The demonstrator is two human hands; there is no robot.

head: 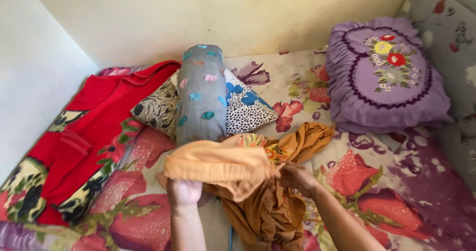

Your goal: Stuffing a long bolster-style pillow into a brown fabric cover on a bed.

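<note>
bed [426, 181]: floral sheet | cloth [248, 181]: orange-mustard, crumpled, below the grey bolster [201, 92], folded top band running left-right | left hand [184, 191]: clenched on cloth's left end | right hand [297, 177]: grasping cloth's middle

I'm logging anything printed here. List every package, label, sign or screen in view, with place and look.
None in view: only cloth. The hands, left and right, hold orange fabric over a floral bedsheet, with a purple cushion, grey bolster and red blanket behind.
</note>
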